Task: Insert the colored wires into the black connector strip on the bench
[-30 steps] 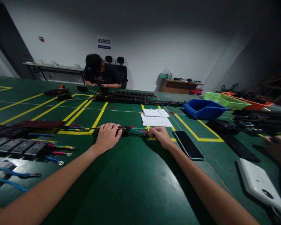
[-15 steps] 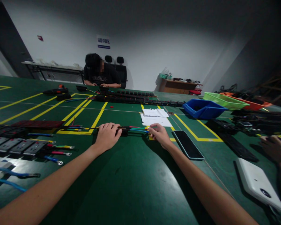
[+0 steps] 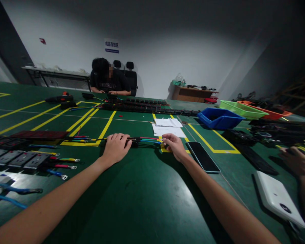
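My left hand is closed over a dark, narrow block lying on the green table, and covers much of it. Red, green and blue wires run out of the block's right end. My right hand pinches the far ends of these wires between thumb and fingers, near yellow and blue sleeves. The exact tips are hidden by the fingers. Left of my left hand, more coloured wires with lugs stick out from a dark red strip.
A phone lies right of my right hand, white papers beyond it. Socket strips with lugged wires lie left. A blue bin and a white device stand right. Another person's hand is at the right edge; a person sits opposite.
Both hands keep their places on the block and wires. My right fingers have shifted slightly at the wire ends. The whole view has drifted a little.
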Motion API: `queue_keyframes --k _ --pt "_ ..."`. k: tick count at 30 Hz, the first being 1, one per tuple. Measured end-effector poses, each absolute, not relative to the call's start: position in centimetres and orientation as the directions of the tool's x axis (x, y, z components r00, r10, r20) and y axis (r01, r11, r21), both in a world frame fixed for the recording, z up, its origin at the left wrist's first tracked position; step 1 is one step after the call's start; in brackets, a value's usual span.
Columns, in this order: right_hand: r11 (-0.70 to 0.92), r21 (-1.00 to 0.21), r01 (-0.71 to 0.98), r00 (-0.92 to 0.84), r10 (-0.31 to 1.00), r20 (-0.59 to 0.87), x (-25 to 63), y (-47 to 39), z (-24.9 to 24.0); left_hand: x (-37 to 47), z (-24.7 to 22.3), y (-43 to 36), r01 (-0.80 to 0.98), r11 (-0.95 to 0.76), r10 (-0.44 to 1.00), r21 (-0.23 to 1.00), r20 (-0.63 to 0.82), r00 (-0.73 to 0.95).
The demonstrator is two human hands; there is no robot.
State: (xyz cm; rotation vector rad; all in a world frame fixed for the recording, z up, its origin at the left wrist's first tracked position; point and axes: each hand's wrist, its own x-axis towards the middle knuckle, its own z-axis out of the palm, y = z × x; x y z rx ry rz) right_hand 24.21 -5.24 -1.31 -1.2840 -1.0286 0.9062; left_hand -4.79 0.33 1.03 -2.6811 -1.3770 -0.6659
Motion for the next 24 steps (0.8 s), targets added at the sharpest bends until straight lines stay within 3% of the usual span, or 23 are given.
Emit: queue_keyframes --k 10,24 --pt "0.070 -0.997 0.029 0.239 0.968 0.075 24.44 -5.33 -1.31 -4.88 0.95 0.40 0.776 -0.603 0.767 0.182 0.399 0.503" --pt "0.041 -0.997 0.066 0.253 0.966 0.056 24.31 -5.15 -1.68 -4.77 1.18 0.23 0.794 -0.594 0.763 0.128 0.401 0.507"
